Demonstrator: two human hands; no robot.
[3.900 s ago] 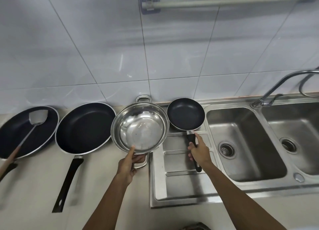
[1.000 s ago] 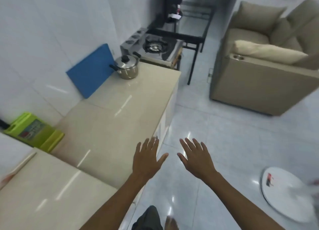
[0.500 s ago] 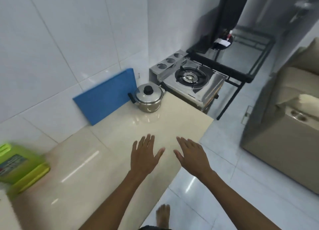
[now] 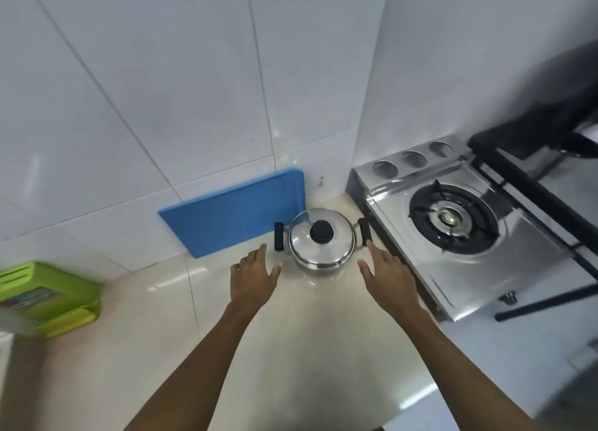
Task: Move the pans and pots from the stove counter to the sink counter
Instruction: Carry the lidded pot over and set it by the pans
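Both hands, left hand (image 4: 254, 277) and right hand (image 4: 386, 277), flanked lidded pot (image 4: 320, 239), fingers spread, empty; recommended grip: both black side handles, level lift.

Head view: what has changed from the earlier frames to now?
Earlier the hands held a steel pan and a small frying pan at the sink. Since then both let go, and the person turned and walked to the stove counter. Now the open left hand and right hand have reached either side of the lidded pot, not yet gripping its handles. The pot, blue board and stove stayed put.
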